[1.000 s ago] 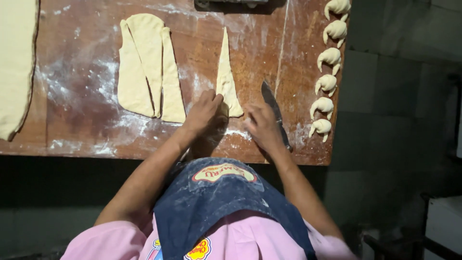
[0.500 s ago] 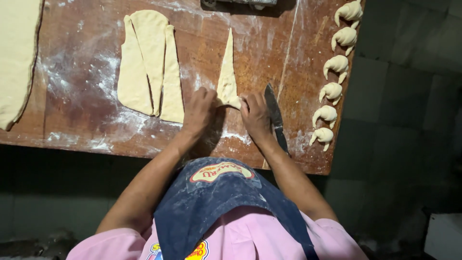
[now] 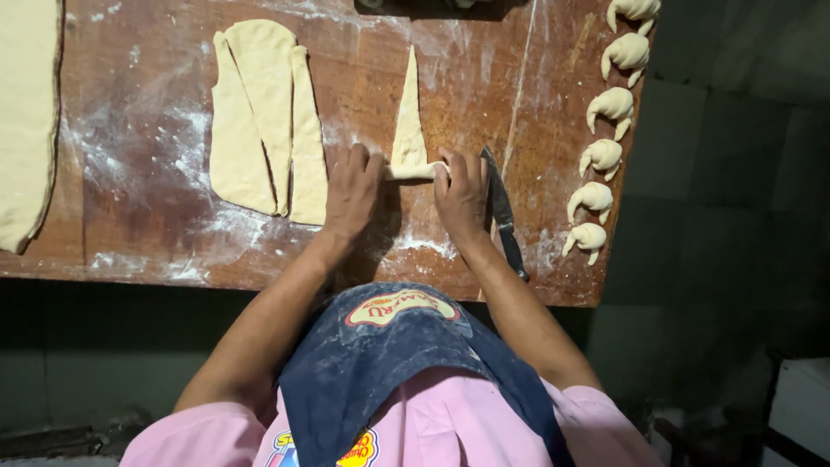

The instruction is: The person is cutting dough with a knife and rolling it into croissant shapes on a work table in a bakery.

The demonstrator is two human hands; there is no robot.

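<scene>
A long pale dough triangle [image 3: 408,121] lies on the floured wooden table [image 3: 156,225], its point away from me. Its wide near end is rolled into a short tube. My left hand [image 3: 350,195] presses the left end of that roll with its fingertips. My right hand [image 3: 461,195] presses the right end. Both palms lie flat on the board.
A dark knife [image 3: 504,220] lies just right of my right hand. Several shaped crescent rolls [image 3: 603,156] line the table's right edge. Cut dough strips [image 3: 264,117] lie to the left, and a large dough sheet [image 3: 26,112] at the far left.
Both hands have slid forward over the triangle's wide end, which is now rolled up between the fingertips. The view has drawn closer to the table.
</scene>
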